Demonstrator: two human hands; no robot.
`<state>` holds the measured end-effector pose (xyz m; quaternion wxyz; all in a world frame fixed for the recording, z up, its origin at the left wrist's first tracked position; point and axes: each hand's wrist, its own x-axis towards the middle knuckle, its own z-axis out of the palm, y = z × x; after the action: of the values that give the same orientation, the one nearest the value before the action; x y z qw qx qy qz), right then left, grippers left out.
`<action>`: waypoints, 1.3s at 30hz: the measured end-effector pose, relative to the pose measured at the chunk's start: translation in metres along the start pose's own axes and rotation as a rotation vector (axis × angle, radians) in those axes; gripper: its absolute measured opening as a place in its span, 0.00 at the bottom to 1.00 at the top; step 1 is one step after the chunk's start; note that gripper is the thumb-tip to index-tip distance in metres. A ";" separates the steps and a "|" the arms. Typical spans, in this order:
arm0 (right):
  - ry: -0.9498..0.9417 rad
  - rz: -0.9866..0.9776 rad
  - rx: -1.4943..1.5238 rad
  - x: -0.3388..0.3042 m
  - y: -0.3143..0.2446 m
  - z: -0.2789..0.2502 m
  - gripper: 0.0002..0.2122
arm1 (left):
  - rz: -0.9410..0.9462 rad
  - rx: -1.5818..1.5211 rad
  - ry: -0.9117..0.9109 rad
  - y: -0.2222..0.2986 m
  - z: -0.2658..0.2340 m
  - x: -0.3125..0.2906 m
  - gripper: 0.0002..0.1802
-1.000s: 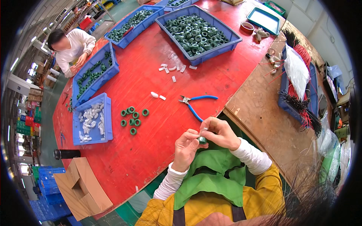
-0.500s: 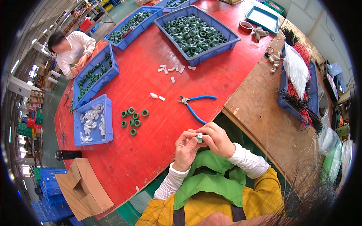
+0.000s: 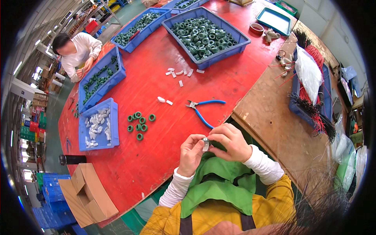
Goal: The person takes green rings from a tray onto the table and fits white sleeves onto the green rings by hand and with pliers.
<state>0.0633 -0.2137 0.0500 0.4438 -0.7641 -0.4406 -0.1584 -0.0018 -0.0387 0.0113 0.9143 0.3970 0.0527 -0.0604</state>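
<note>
Both my hands meet over the near edge of the red table (image 3: 129, 164). My left hand (image 3: 190, 152) and my right hand (image 3: 231, 141) pinch one small green ring with a white clip piece (image 3: 206, 143) between their fingertips. Blue-handled pliers (image 3: 203, 109) lie on the table just beyond my hands. A loose cluster of several green rings (image 3: 139, 123) sits to the left of the pliers. Two white clip pieces (image 3: 163, 100) lie between the rings and the pliers.
A small blue bin of white clips (image 3: 98, 124) stands left. Blue bins of green rings (image 3: 205, 35) line the far side. Another person (image 3: 74, 51) works at the far left corner. A wooden bench (image 3: 274, 113) with red and black wires (image 3: 313, 94) is right; a cardboard box (image 3: 84, 194) lower left.
My hands have stayed together on the ring, shifting slightly nearer to me and turning the piece between the fingers. Nothing on the table has moved.
</note>
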 end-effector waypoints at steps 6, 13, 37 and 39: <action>-0.023 -0.256 -0.133 0.003 0.005 0.006 0.14 | 0.030 0.020 0.003 -0.004 0.004 0.000 0.08; 0.240 -0.352 -0.126 0.002 0.001 0.010 0.12 | -0.068 -0.153 0.046 -0.007 -0.003 0.006 0.07; 0.195 0.275 0.358 0.016 -0.003 -0.001 0.10 | 0.191 0.024 0.030 -0.009 0.005 0.001 0.08; 0.134 0.307 0.406 0.023 -0.002 -0.004 0.08 | 0.219 0.092 0.030 -0.007 0.004 0.000 0.08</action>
<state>0.0752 -0.2042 0.0675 0.6349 -0.7051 -0.3120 -0.0480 -0.0032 -0.0464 0.0087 0.8953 0.4429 0.0199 0.0436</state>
